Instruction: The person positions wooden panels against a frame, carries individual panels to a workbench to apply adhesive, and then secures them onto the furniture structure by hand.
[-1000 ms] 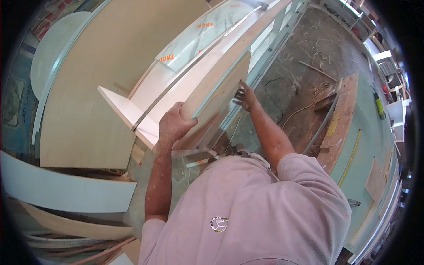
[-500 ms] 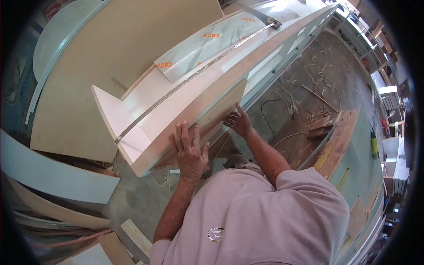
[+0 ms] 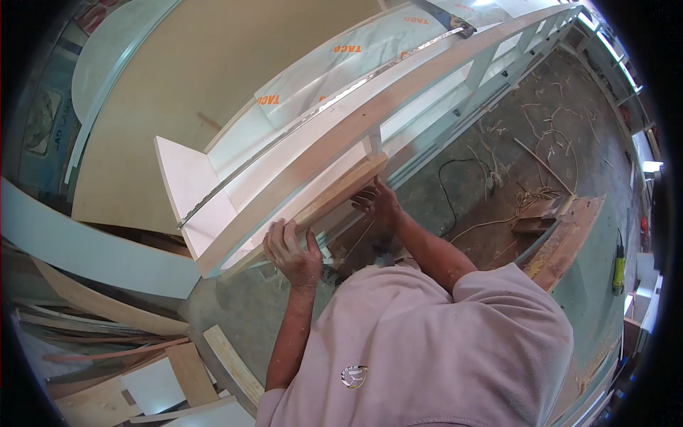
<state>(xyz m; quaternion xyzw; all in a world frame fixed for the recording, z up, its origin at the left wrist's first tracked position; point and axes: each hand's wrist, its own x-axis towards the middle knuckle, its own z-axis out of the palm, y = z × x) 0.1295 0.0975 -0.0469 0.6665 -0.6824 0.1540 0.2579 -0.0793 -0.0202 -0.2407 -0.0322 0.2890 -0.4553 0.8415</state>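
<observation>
Wooden board (image 3: 340,191), at the middle of the frame, lies slantwise along the open side of a long cabinet (image 3: 183,174) with white inner faces; whether it touches the cabinet's pale upright (image 3: 374,139) by its upper end cannot be told. The left hand (image 3: 295,257) has its fingers bent over the board's lower end, thumb apart from them; the right hand (image 3: 383,205) is just under the upper end, fingers partly spread toward the outer face. How firm either grip is cannot be told. Orange printed lettering repeats across a glossy marble-patterned sheet (image 3: 313,80) at upper centre, pale lettering marks a dark blue-grey object (image 3: 44,121) at the left edge, and a round emblem (image 3: 353,376) sits on the pink shirt (image 3: 441,327), which covers the lower middle. A long thin metal bar (image 3: 370,80) runs over the cabinet, near the sheet. A large tan panel (image 3: 163,121) fills the upper left, above a curved white board (image 3: 107,260); offcuts (image 3: 153,384) crowd the lower left corner. At right, a cord (image 3: 478,223), a thin stick (image 3: 544,166) and scattered shavings (image 3: 491,135) litter the floor (image 3: 512,121), and a green tool (image 3: 618,274) lies near the right edge.
</observation>
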